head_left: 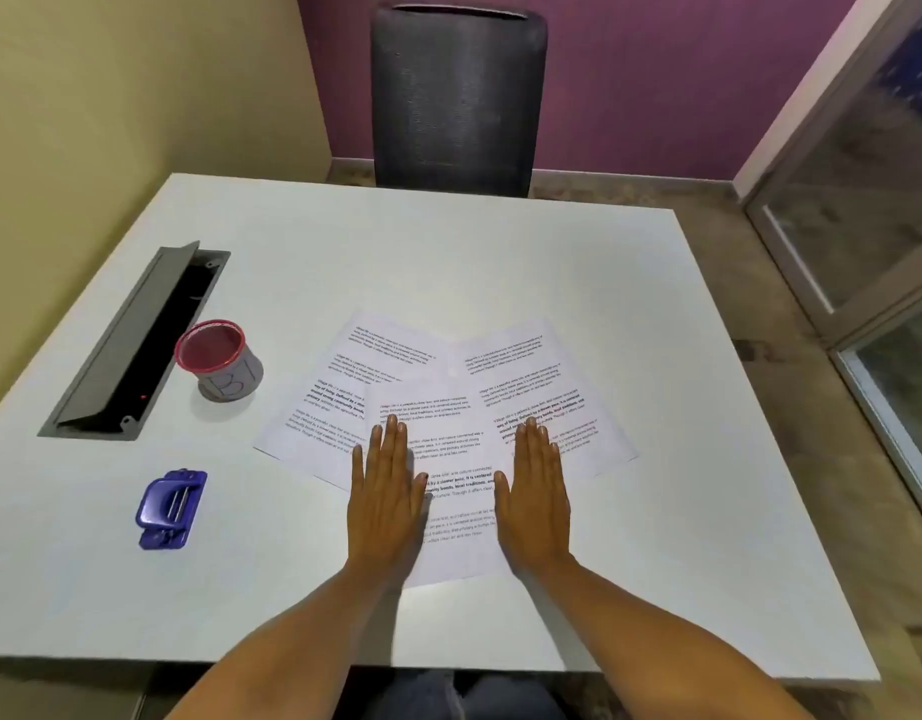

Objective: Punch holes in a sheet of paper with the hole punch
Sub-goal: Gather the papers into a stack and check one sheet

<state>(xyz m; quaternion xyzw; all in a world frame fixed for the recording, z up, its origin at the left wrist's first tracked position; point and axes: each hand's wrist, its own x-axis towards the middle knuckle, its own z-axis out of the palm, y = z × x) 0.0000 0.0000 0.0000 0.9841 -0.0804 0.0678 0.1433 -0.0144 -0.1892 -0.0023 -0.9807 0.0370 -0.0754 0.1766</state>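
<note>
Three printed sheets of paper lie fanned out on the white table point(604, 304): one to the left point(339, 387), one to the right point(531, 376), and a middle sheet point(456, 504) on top, nearest me. My left hand point(386, 498) rests flat, palm down, on the middle sheet's left edge. My right hand point(534, 498) lies flat on its right edge. Both hands hold nothing. A blue hole punch point(172, 509) sits on the table well to the left of my left hand, apart from the papers.
A grey cup with a red rim point(219, 363) stands left of the papers. Behind it an open cable box point(136, 345) is set into the table. A black mesh chair point(456, 101) stands at the far edge. A glass door point(864, 226) is at right.
</note>
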